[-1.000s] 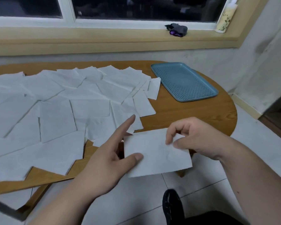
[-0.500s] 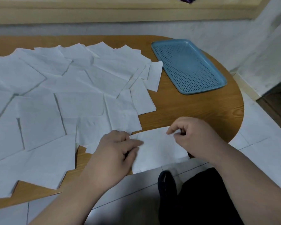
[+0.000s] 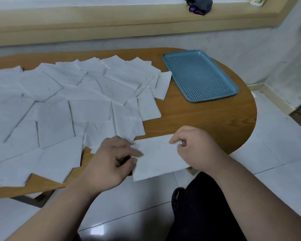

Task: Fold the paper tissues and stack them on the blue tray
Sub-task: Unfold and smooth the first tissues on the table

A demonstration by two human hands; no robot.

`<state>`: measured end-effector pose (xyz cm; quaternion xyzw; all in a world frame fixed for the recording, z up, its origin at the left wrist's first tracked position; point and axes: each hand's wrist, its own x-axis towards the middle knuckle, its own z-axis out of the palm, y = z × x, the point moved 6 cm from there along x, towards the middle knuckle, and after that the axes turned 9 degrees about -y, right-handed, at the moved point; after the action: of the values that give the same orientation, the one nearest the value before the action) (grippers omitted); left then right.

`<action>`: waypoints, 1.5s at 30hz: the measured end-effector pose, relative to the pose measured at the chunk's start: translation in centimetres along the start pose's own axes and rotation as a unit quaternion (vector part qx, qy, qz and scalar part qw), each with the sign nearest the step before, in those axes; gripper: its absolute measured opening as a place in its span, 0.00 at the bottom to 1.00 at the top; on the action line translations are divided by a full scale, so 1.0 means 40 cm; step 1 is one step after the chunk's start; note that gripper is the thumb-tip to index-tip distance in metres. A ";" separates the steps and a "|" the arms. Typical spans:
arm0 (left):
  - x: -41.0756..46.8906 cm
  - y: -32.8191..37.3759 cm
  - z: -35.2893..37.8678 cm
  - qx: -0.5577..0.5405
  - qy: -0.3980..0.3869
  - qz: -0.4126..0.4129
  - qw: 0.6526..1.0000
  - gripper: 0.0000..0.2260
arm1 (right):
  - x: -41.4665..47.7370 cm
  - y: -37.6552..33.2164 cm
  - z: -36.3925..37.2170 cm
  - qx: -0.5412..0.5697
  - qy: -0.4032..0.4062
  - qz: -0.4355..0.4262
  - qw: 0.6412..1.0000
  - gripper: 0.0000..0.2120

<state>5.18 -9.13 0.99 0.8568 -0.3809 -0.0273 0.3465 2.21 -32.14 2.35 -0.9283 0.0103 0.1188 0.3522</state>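
A white paper tissue point(image 3: 157, 158) hangs over the near edge of the wooden table, held at both ends. My left hand point(image 3: 111, 162) pinches its left edge between thumb and fingers. My right hand point(image 3: 196, 148) pinches the upper right corner with curled fingers. Several more unfolded tissues point(image 3: 73, 105) lie spread and overlapping across the left and middle of the table. The blue perforated tray point(image 3: 231, 84) sits at the far right of the table with nothing on it.
The rounded wooden table point(image 3: 207, 119) ends just past the tray. A dark purple object point(image 3: 199, 6) lies on the window ledge. White floor tiles point(image 3: 276, 153) lie to the right. My dark trouser leg and shoe point(image 3: 179, 202) are below the tissue.
My left hand went from open beside the tissue to pinching its left edge. The tissue's top edge has come down towards the table edge. The camera tilted down, then back up.
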 end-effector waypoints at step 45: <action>0.367 0.246 0.339 0.219 -0.184 0.006 0.958 0.24 | -0.101 0.306 -0.241 -0.165 0.193 0.201 0.946 0.13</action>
<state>5.13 -31.37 -0.05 0.8898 -0.4394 -0.0981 0.0748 -0.91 -47.91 2.26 -0.9572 0.2447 0.0055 0.1546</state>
